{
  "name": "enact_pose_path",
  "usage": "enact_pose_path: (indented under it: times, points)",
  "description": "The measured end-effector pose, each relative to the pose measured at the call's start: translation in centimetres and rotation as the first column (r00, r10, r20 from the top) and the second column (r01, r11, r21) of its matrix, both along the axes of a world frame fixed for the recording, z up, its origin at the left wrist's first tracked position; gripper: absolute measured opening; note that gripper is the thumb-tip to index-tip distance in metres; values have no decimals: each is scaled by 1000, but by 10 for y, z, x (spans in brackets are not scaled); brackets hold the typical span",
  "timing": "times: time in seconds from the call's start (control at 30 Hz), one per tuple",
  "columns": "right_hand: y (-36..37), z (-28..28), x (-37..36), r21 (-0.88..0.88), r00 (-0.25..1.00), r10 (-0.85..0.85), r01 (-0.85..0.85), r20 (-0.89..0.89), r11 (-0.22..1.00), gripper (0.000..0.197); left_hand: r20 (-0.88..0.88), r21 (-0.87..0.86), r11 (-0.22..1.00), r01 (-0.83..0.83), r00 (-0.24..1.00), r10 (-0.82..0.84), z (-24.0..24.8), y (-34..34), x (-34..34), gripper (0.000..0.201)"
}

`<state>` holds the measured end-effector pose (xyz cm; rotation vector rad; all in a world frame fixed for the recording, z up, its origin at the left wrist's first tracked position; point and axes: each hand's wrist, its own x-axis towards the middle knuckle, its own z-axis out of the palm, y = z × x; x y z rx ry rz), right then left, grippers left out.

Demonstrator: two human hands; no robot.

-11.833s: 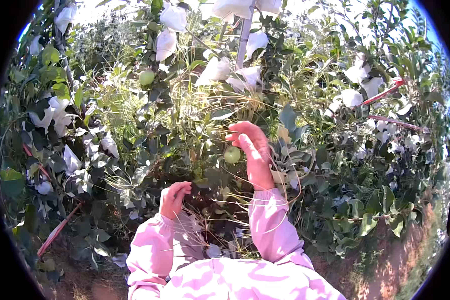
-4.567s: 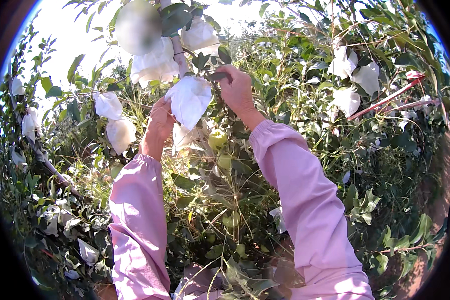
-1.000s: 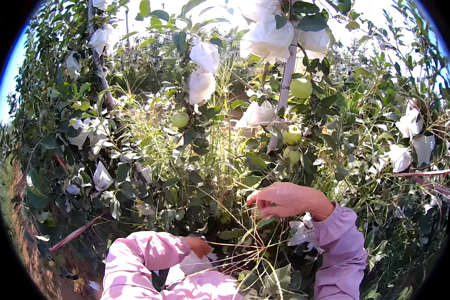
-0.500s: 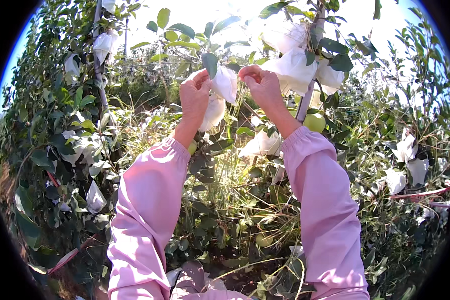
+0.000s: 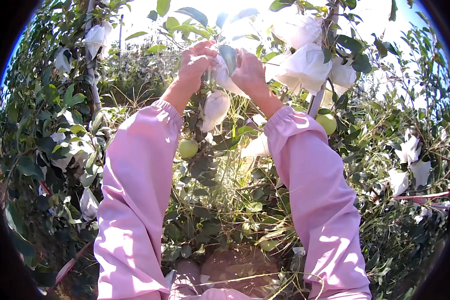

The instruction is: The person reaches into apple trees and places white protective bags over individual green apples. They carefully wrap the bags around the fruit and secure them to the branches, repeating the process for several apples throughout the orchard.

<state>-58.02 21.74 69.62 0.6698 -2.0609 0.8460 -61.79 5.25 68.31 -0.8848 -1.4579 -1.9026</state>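
Between my raised hands a white fruit bag hangs from a leafy branch, partly behind a dark leaf. My left hand is closed, its fingertips pinching at the bag's upper left edge. On the other side my right hand has its fingers curled in beside the leaf, against the bag's right side. What its fingertips hold is hidden. Just below hangs a second bag, rounded by what is inside. A bare green apple shows next to my left sleeve.
Several white bags cluster on the right by a slanting grey pole, with a green apple beneath. Another pole stands at the left among leaves. A reddish ribbon crosses at the right. Grass and branches fill the middle.
My right hand has come in from beside the bag to its right side. Both hands sit slightly higher. The view has shifted, uncovering the green apple by my left sleeve.
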Motion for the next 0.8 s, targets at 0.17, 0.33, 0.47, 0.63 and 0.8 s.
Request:
enact_pose_path:
  times: [0.17,0.33,0.47,0.63,0.8]
  points:
    - [4,-2,-11,-3,999,30,-30,-22,1000,31,-143,-396,690,-606,783,606,8,28,16,40]
    - [-4,-1,-10,27,999,33,-32,-34,999,31,-382,-303,494,-815,578,721,-2,11,-13,30]
    - [4,-3,-20,27,983,7,-2,-182,1000,30,-133,-227,870,-438,899,418,1,9,-14,21]
    - [15,-4,-24,-90,973,152,-169,-172,981,25,-7,-149,980,-130,991,130,7,14,12,36]
    - [19,-3,-33,-118,969,147,-172,-198,978,27,-15,-29,1000,-1,1000,1,6,19,32,45]
